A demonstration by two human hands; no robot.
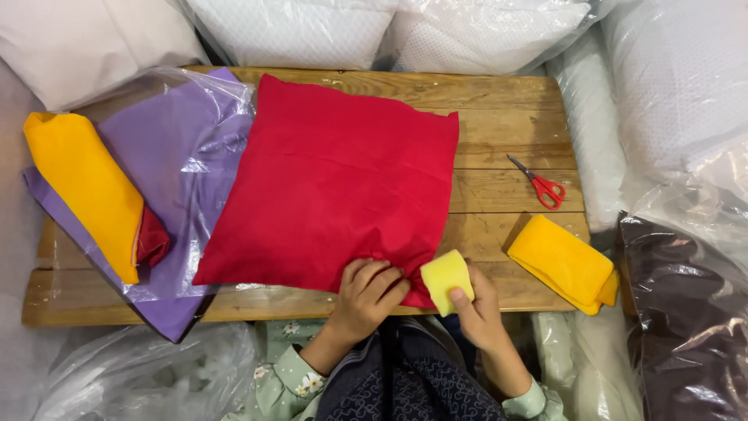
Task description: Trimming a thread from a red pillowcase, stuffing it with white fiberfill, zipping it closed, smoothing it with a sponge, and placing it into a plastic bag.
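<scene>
Two hands work at the near edge of the wooden table (499, 101); bare planks lie open to the right. My left hand (366, 296) pinches the red cushion cover's (335, 179) near corner. My right hand (479, 304) grips a yellow foam piece (446, 279) beside it.

1. Both forearms are covered by long sleeves in a pale sage-green fabric scattered with small white flowers.
2. The left hand (365, 295) is bare, with no ring, watch or glove showing; its cuff sits close at the wrist and shows a cluster of white blossoms.
3. The right hand (479, 308) is likewise bare, and its cuff is the same green floral cloth.
4. Between the arms lies a dark navy garment patterned with fine pale swirls.
</scene>
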